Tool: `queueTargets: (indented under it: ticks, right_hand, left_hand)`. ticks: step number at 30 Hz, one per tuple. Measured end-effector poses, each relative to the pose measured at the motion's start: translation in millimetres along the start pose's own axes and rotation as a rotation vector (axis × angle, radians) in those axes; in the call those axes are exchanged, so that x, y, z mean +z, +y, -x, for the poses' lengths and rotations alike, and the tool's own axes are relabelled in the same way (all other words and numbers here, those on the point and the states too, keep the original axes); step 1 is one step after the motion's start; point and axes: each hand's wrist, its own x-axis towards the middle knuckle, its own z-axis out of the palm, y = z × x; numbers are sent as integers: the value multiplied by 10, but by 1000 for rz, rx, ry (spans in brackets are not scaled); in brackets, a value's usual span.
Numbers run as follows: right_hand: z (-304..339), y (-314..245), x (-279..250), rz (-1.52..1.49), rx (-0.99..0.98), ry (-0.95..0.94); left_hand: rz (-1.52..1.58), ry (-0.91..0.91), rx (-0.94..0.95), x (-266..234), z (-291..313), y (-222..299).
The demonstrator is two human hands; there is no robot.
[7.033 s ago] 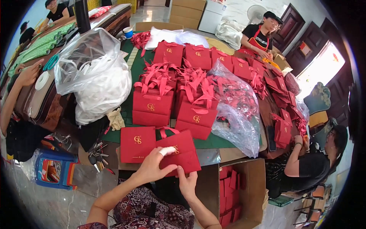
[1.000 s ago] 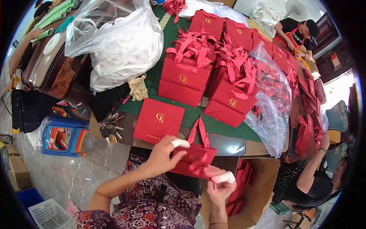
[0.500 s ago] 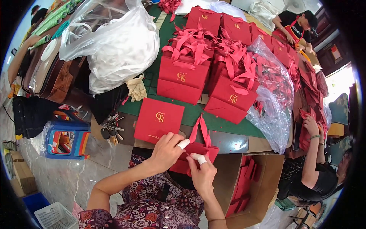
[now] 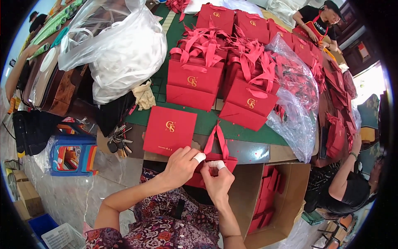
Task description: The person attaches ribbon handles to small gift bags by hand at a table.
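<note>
A red paper gift bag (image 4: 229, 165) is in front of me at the table's near edge, with one pink-red ribbon handle (image 4: 224, 145) standing up from its top. My left hand (image 4: 182, 166) has its fingers closed at the bag's top left edge. Close beside it, my right hand (image 4: 217, 179) pinches at the same edge; what lies between its fingertips is hidden. White wraps cover a fingertip on each hand. Just beyond my left hand, a flat red bag (image 4: 170, 130) with a gold emblem lies on the table.
Upright red bags with ribbon handles (image 4: 194, 81) fill the table's middle, beside clear plastic wrap (image 4: 292, 124). A cardboard box (image 4: 290, 203) holding red bags stands right of my lap. White plastic sacks (image 4: 124, 58) are far left. Keys (image 4: 119, 142) hang at the edge. Co-workers sit at right.
My right hand's fingers have curled in and come closer to my left fingertips at the bag's edge. My view has shifted slightly. At right, a co-worker's hand has moved off the red bags.
</note>
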Motion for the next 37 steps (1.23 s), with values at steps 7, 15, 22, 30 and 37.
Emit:
queueTargets:
  ticks: [7,15,22,30,37]
  right_hand:
    - [-7,-34,7,-42,27,10]
    - [-11,-44,-31,-58,70,-12]
    - [-12,-89,-29,-19,62,-3]
    - [28,6,36,46,-61,47]
    - [-98,74,-28,115,-203,41]
  left_hand:
    - [175,-116,-193,-21,-37,12]
    - [329,-181,-310,-18,-52,-31]
    - [347,-155,-306,6,-23,34]
    - [394,-133,-354,19,-40,35]
    - [544,-66,-357,81,-88,-3]
